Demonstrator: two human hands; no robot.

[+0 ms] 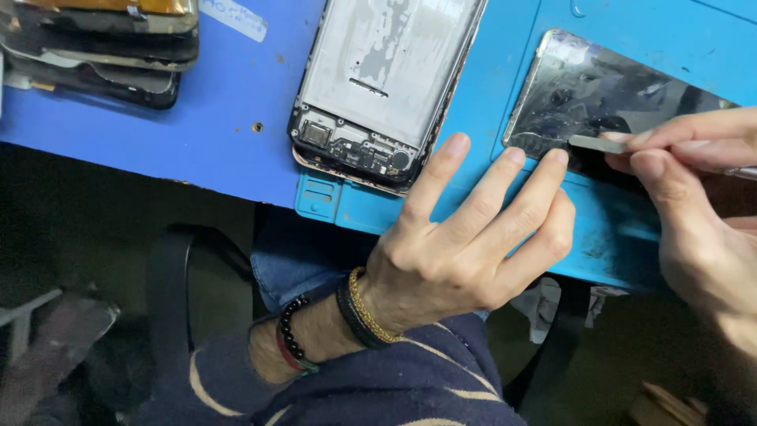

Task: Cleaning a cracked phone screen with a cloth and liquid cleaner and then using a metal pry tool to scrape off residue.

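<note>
My left hand (473, 237) lies flat on the blue mat (489, 95), fingers spread, with two fingertips pressing the near edge of a dark, shiny phone panel (599, 95). My right hand (694, 213) pinches a thin metal pry tool (599, 143) whose flat tip rests on the same edge of the panel. An opened phone frame (378, 79), with its grey back plate and small circuit board showing, lies to the left of the panel, just beyond my left index finger.
A stack of several dark phone screens (102, 47) sits at the far left of the blue table (197, 118). The table's near edge runs across the view, with my legs and a dark chair (173, 268) below it.
</note>
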